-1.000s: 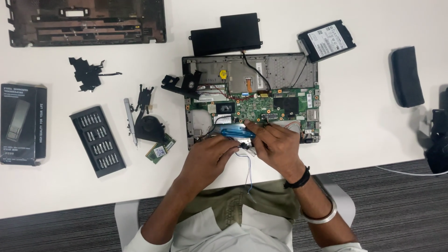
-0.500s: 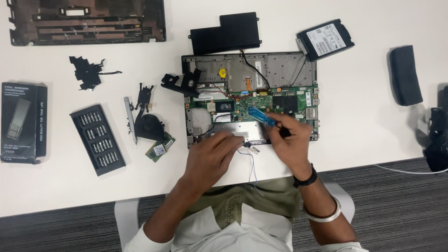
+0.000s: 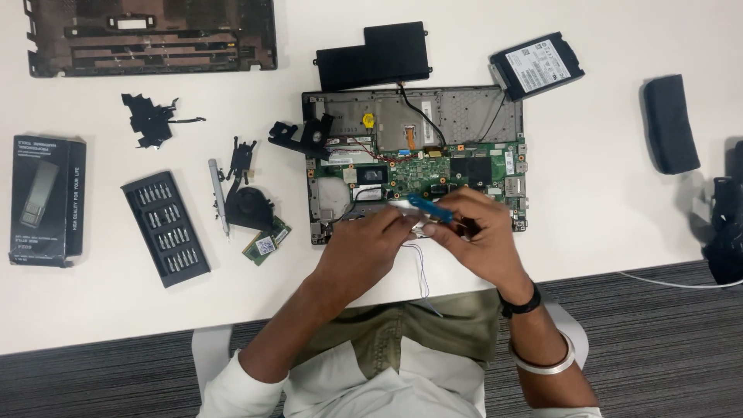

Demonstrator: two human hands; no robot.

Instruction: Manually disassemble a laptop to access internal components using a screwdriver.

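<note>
Two hands meet over the front edge of an opened laptop chassis (image 3: 464, 116) on the white table (image 3: 604, 232). Right hand (image 3: 480, 244) has its grip closed around a blue tool (image 3: 429, 209), which lies tilted, tip toward the left, just above the green circuit board (image 3: 433, 166). Left hand (image 3: 368, 248) sits just beside it, fingers curled onto a small silvery part (image 3: 404, 207) at the chassis edge; cannot tell whether that grip is fully closed on it. Thin wires (image 3: 422, 271) hang down from between the hands over the table edge.

Black battery pack (image 3: 373, 54) touches the chassis back edge, grey drive (image 3: 536, 66) near the back right corner. Left of the chassis: black fan (image 3: 248, 207), small green card (image 3: 265, 244), slim grey screwdriver handle (image 3: 218, 197), bit tray (image 3: 165, 228), dark box (image 3: 42, 201). Laptop bottom cover (image 3: 151, 39) far back left. Black pouch (image 3: 672, 124) well apart on the right.
</note>
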